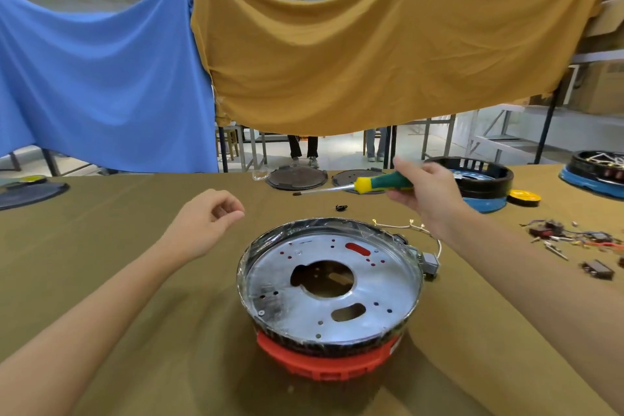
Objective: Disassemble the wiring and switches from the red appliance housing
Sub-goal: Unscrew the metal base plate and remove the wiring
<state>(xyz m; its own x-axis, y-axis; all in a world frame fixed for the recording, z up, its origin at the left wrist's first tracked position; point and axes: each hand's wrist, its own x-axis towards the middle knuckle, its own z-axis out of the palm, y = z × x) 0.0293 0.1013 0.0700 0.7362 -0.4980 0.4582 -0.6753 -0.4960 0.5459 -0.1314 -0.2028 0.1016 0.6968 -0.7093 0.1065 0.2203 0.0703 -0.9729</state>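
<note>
Overhead, right hand (426,192) gripping screwdriver (378,183), housing (329,360) below

Two bare forearms, no sleeves in view, left hand (210,217), right hand (426,193), no gloves or rings

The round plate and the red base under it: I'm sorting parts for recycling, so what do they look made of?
The plate looks like bare sheet metal: silvery, shiny, with punched holes and slots. The red base looks like moulded plastic: matt, evenly coloured, with ribbed edges. Neither is certain from looks alone.
</note>
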